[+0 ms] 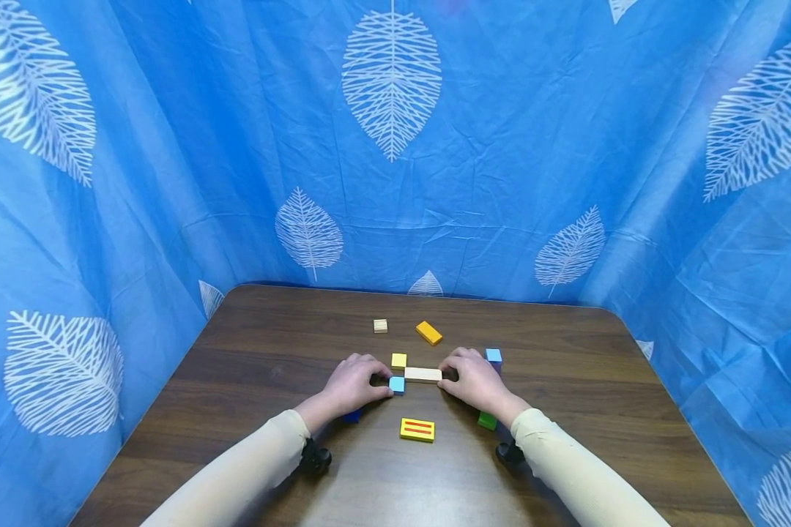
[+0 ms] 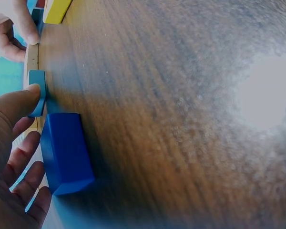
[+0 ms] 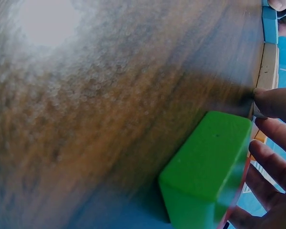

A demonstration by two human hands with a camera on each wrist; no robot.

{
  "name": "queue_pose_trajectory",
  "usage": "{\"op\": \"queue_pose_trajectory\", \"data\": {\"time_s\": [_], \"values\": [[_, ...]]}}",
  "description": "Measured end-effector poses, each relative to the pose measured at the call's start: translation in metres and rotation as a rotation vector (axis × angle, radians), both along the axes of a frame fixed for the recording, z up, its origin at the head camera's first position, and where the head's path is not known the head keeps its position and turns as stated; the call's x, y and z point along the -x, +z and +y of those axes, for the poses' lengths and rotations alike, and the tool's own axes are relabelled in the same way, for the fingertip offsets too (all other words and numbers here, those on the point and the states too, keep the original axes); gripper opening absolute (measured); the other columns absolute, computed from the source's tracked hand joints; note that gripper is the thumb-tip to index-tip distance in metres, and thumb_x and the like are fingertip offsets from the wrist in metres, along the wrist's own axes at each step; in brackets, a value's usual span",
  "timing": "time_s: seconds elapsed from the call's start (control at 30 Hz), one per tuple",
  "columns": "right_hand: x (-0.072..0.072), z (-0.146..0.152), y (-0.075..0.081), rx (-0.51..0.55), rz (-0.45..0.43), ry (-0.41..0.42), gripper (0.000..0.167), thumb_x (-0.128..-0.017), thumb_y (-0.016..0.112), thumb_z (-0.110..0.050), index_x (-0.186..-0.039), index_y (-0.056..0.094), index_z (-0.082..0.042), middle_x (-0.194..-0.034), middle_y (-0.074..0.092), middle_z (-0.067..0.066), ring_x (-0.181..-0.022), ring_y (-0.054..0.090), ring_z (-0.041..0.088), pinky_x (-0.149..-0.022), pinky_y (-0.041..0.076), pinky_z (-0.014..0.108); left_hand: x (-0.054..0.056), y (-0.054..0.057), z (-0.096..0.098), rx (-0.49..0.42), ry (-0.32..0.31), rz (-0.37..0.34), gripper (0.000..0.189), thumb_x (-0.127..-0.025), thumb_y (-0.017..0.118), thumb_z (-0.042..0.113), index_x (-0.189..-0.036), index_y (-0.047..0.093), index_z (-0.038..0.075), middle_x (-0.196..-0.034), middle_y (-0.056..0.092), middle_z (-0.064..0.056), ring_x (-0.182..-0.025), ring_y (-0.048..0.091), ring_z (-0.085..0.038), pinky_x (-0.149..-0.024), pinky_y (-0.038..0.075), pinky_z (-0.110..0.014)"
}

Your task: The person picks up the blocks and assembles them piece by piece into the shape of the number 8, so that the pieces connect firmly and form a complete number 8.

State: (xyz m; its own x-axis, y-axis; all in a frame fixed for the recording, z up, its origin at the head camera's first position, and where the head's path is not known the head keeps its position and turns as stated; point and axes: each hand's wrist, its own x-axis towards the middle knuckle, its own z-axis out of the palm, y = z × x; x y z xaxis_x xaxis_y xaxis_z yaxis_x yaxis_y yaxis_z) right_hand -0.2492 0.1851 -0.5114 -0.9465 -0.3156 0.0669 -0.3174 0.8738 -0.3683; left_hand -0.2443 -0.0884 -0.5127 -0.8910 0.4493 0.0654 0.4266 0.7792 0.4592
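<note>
Thumb and forefinger of my left hand (image 1: 354, 382) pinch a small light blue block (image 1: 396, 386) on the table. Just right of it lies a long cream wooden block (image 1: 423, 375), whose right end my right hand (image 1: 474, 379) pinches. A yellow block (image 1: 398, 359) sits behind the cream one's left end. Under the left hand's curled fingers, a dark blue block (image 2: 66, 152) shows large in the left wrist view. Beside the right hand stands a green block (image 3: 205, 162), partly hidden by the forearm in the head view.
Nearer the front lies a yellow block with red stripes (image 1: 417, 430). An orange block (image 1: 428, 333) and a small ridged cream block (image 1: 380, 326) lie farther back. Another light blue block (image 1: 494, 356) stands behind the right hand. Blue leaf-print cloth (image 1: 395, 219) surrounds the wooden table (image 1: 290, 322).
</note>
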Motion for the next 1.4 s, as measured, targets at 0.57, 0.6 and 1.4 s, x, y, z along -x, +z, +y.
{"op": "queue_pose_trajectory", "data": {"time_s": [0.57,0.6,1.4], "values": [[0.000,0.030,0.018,0.025,0.021,0.024,0.033,-0.090,0.079,-0.032,-0.118,0.076,-0.015,-0.115,0.067,0.001,-0.113,0.058,0.027,-0.098,0.047,0.051,-0.002,0.001,0.000,0.007,0.007,0.001,0.026,-0.088,0.081,0.038,-0.108,0.078,0.020,-0.104,0.067,0.006,-0.101,0.056,-0.021,-0.091,0.045,-0.045],[0.001,0.034,0.021,0.034,0.027,0.013,0.034,-0.090,0.079,-0.032,-0.119,0.075,-0.014,-0.117,0.067,0.003,-0.115,0.058,0.029,-0.099,0.046,0.053,-0.002,0.000,0.000,0.006,0.007,0.003,0.026,-0.088,0.081,0.038,-0.108,0.078,0.020,-0.104,0.067,0.006,-0.101,0.056,-0.021,-0.091,0.045,-0.045],[0.014,0.114,0.021,0.071,-0.030,-0.134,0.038,-0.095,0.073,-0.022,-0.129,0.070,-0.006,-0.130,0.063,0.020,-0.124,0.051,0.043,-0.101,0.040,0.064,-0.003,0.000,0.000,0.000,0.006,0.012,0.026,-0.088,0.081,0.037,-0.107,0.077,0.020,-0.104,0.067,0.006,-0.099,0.055,-0.020,-0.090,0.045,-0.045]]}}
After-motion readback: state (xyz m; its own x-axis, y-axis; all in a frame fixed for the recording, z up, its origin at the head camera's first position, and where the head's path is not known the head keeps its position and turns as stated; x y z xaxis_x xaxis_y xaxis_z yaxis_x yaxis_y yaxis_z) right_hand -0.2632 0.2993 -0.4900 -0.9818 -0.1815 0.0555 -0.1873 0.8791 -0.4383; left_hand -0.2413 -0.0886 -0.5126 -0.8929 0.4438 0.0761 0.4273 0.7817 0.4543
